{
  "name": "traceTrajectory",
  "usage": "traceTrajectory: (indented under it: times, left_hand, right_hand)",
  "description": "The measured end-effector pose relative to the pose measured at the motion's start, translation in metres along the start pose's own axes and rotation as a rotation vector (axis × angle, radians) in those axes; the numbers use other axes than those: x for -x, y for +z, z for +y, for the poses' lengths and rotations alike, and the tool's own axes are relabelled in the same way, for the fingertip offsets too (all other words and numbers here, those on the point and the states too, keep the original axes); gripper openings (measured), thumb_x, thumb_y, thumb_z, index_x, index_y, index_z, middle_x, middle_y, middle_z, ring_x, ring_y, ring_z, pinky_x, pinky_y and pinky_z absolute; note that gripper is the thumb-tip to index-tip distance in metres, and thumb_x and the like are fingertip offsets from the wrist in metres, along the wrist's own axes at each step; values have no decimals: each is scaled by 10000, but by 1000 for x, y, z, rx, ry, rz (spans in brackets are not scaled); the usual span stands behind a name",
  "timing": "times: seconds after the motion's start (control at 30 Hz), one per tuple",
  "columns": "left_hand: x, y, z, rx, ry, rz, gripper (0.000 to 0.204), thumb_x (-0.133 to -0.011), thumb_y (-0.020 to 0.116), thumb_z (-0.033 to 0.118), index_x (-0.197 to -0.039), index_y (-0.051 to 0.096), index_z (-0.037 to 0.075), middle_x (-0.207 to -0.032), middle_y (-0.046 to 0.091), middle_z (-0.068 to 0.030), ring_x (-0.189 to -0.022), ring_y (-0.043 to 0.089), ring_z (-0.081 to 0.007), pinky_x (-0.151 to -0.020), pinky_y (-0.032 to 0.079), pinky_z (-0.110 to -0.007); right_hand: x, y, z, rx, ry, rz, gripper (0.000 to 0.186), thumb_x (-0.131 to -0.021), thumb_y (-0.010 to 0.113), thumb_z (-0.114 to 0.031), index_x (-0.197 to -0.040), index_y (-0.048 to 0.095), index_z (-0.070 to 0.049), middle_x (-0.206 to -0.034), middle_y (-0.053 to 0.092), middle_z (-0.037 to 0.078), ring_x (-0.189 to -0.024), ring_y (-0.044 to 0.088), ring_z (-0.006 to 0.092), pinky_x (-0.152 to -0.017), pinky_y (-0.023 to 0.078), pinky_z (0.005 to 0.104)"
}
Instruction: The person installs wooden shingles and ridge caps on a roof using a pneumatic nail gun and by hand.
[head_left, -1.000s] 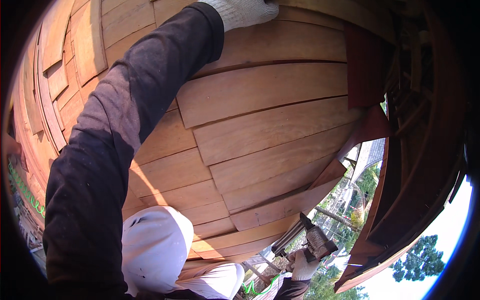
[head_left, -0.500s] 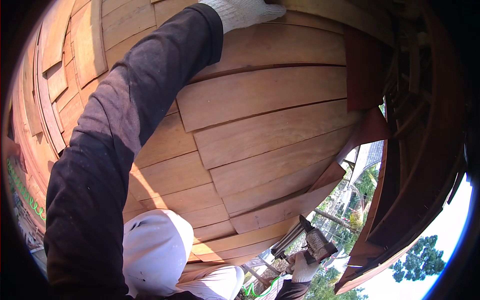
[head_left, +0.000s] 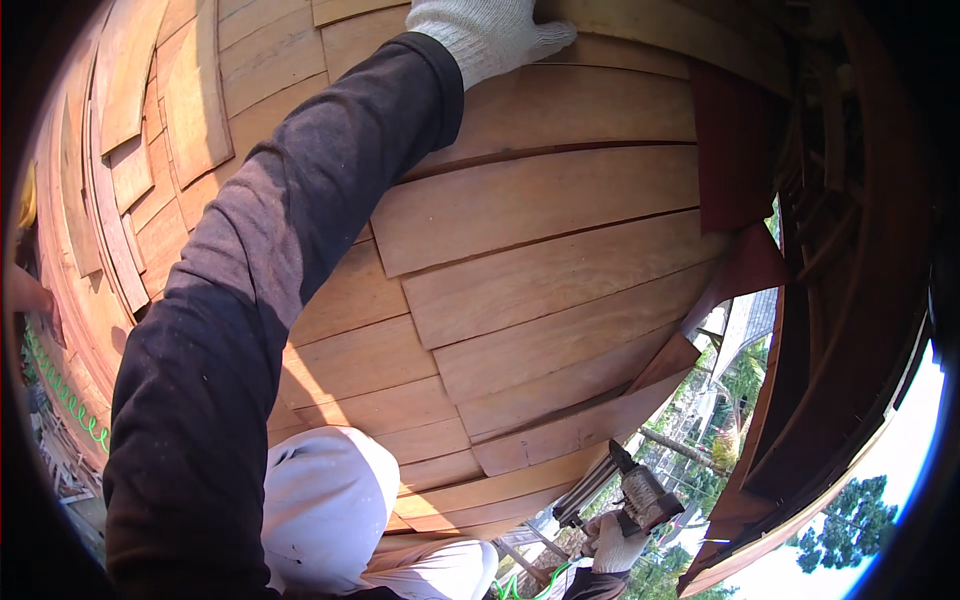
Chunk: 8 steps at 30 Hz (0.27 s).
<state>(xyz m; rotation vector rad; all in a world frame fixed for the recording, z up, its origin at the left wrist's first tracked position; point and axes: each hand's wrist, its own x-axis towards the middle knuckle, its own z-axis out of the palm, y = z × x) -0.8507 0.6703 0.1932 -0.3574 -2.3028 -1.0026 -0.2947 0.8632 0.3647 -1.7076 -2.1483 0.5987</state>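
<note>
My left arm in a dark sleeve reaches up across a surface of overlapping wooden shingles [head_left: 560,295]. At its end my left hand [head_left: 482,38], in a white knit glove, rests against the wood near the top edge, beside a long board [head_left: 650,22]. Its thumb is stretched out to the right; the other fingers are cut off or hidden. Low on the right, my right hand [head_left: 615,545], also gloved, is closed round the grip of a nail gun [head_left: 645,492]. The gun is held apart from the shingles, its dark nose pointing up and left.
My knees in pale trousers [head_left: 330,495] press close to the shingles. Green coiled hoses [head_left: 65,385] show at far left and below. Dark red sheeting [head_left: 735,150] hangs beside a gap along a curved wooden edge [head_left: 850,330], with trees beyond. Someone's hand [head_left: 30,292] appears at far left.
The view has shifted slightly, so everything sits a little lower and further right. More of my left glove shows. The nail gun stays in my right hand.
</note>
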Motion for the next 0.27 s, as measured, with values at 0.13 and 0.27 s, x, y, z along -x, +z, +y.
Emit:
traceTrajectory:
  times: [0.13,0.27]
  left_hand:
    - [-4,-1,-8,16,3,28,657,-801,773,476,-1296,653,61,-1223,676,-157,-1167,608,-353,-987,491,-462]
    - [-3,-7,-11,35,-39,-61,673,-794,786,482,-1314,647,78,-1239,671,-158,-1191,596,-356,-1004,483,-460]
  right_hand:
    - [-13,-9,24,-3,-26,18,63,-818,611,-24,-764,583,-6,-596,609,102,-441,582,180,-369,444,299]
    - [-14,-10,29,34,47,-17,64,-820,621,-28,-766,586,-23,-596,609,115,-421,575,196,-354,436,294]
